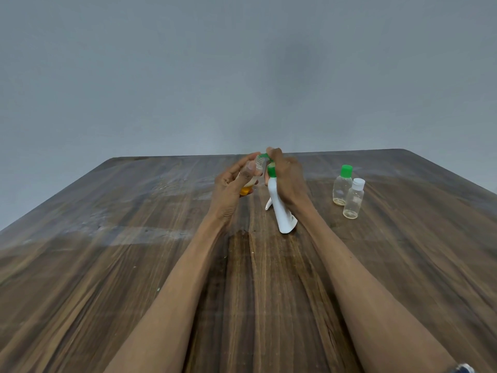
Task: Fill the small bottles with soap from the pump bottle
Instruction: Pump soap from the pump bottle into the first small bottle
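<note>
From the head camera, the person's left hand (233, 181) is curled around a small clear bottle (248, 176), holding it up and tipped over above the wooden table (107, 265). There is some yellow soap low down in that bottle. Its open neck points toward the green spout of the white pump bottle (279, 208), and the 2 look like they touch or nearly touch.

The right hand (286, 177) is wrapped over the top of the pump bottle, fingers bent down on the green pump head. The pump bottle leans to the left with its bottom on the table, right between the 2 arms.

Off to the right stand 2 more small bottles, close together: 1 with a green cap (342, 185) and 1 with a white cap (354, 198). Both have caps on and look almost empty.

I think this is the filling step for the 1st small bottle. Next the right hand needs to push the pump down slowly, while the left hand keeps the neck right under the spout so no soap drips out.
</note>
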